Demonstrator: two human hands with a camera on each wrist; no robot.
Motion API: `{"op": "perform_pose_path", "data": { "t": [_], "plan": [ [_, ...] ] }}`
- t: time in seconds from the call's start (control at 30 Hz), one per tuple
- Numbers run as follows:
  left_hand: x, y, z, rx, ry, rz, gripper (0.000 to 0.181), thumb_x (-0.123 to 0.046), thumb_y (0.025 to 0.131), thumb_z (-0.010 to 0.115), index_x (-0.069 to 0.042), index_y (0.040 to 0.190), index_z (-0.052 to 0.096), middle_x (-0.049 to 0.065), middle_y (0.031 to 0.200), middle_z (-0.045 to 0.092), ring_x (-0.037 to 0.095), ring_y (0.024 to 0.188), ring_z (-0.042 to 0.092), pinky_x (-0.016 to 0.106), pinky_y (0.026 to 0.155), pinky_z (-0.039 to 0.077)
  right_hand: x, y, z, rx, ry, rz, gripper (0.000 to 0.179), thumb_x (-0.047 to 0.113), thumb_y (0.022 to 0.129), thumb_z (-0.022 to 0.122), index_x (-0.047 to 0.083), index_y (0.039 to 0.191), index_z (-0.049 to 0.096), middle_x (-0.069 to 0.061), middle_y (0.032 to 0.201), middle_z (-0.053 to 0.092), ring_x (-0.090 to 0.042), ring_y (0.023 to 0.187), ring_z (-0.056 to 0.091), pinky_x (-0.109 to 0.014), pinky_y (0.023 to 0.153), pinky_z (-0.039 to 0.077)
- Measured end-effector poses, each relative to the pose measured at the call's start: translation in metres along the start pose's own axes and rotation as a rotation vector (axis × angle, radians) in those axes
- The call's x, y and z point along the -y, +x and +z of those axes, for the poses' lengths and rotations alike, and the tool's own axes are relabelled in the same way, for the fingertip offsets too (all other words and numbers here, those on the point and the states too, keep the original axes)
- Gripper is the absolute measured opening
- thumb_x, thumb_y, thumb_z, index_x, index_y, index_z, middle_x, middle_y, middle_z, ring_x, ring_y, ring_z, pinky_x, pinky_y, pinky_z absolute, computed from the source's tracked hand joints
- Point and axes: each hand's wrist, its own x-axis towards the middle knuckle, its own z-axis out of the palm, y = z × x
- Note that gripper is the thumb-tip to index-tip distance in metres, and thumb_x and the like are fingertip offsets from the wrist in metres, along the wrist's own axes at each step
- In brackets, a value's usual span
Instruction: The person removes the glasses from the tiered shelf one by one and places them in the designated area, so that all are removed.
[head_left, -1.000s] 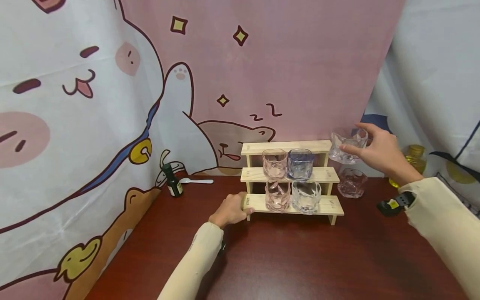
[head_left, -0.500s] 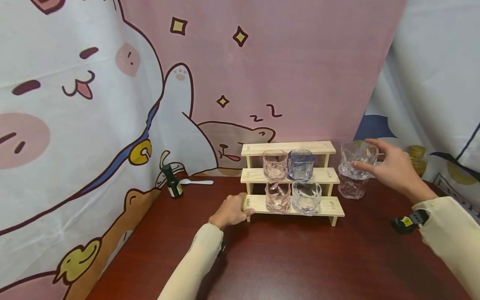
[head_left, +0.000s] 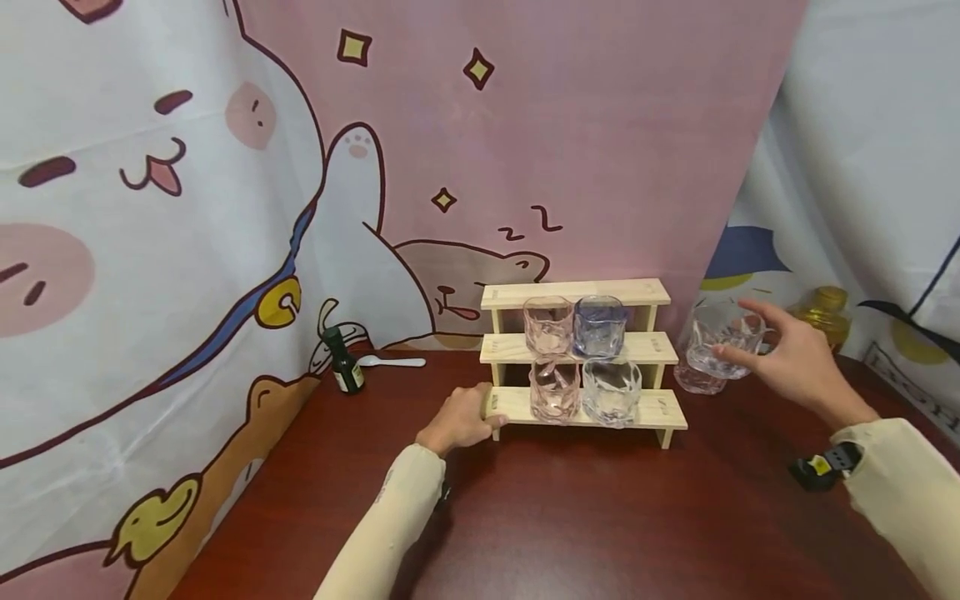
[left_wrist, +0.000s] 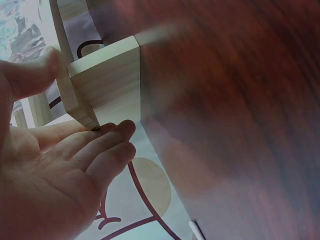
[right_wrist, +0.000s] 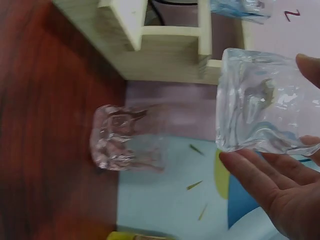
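Currently, right hand (head_left: 804,363) clamps fingers on clear faceted-glass tumbler (right_wrist: 257,102), best held level; left hand (head_left: 459,419) pinches pale-wood stepped rack (head_left: 573,292).

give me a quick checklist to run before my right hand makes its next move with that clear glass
1. Grip on glass: ok; the right hand holds the clear glass between thumb and fingers.
2. Glass upright: ok; its opening faces roughly up.
3. Separation from the pink glass on the table: ok; the right wrist view shows a gap.
4. Support for letting go: not ok; the held glass is in the air.
5. Rack held: ok; the left hand grips the left end of the wooden rack's lowest shelf.
6. Rack glasses not touching each other: cannot tell.
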Motion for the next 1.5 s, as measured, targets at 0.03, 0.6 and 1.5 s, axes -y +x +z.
{"op": "perform_pose_path", "data": {
  "t": [0.03, 0.6, 1.5],
  "plan": [
    [0.0, -0.001, 0.001, 0.007, -0.004, -0.002, 0.049, -0.031, 0.092, 0.072, -0.003, 0.129, 0.057, 0.004, 0.087, 0.06, 0.016, 0.073, 0.052, 0.027, 0.061, 0.041, -0.003, -0.002, 0.002, -0.003, -0.007, 0.002, 0.09, 0.045, 0.087, 0.075, 0.004, 0.155, 0.032, -0.037, 0.136, 0.048, -0.057, 0.113, 0.051, -0.068, 0.08, 0.044],
    [-0.001, 0.001, 0.0, -0.012, 0.022, -0.008, 0.05, -0.032, 0.091, 0.073, -0.004, 0.129, 0.058, 0.004, 0.092, 0.064, 0.016, 0.077, 0.054, 0.028, 0.066, 0.044, -0.038, -0.017, 0.028, 0.006, -0.05, 0.047, 0.092, 0.048, 0.083, 0.078, 0.0, 0.151, 0.038, -0.037, 0.131, 0.052, -0.045, 0.093, 0.059, -0.037, 0.061, 0.042],
    [0.001, 0.002, 0.001, -0.007, 0.008, -0.02, 0.049, -0.033, 0.091, 0.073, -0.005, 0.129, 0.058, 0.004, 0.091, 0.063, 0.016, 0.077, 0.054, 0.028, 0.066, 0.044, -0.07, -0.027, 0.057, 0.163, 0.103, 0.083, 0.092, 0.035, 0.081, 0.083, -0.001, 0.151, 0.035, -0.038, 0.14, 0.042, -0.054, 0.112, 0.053, -0.06, 0.078, 0.047]
  ]
}}
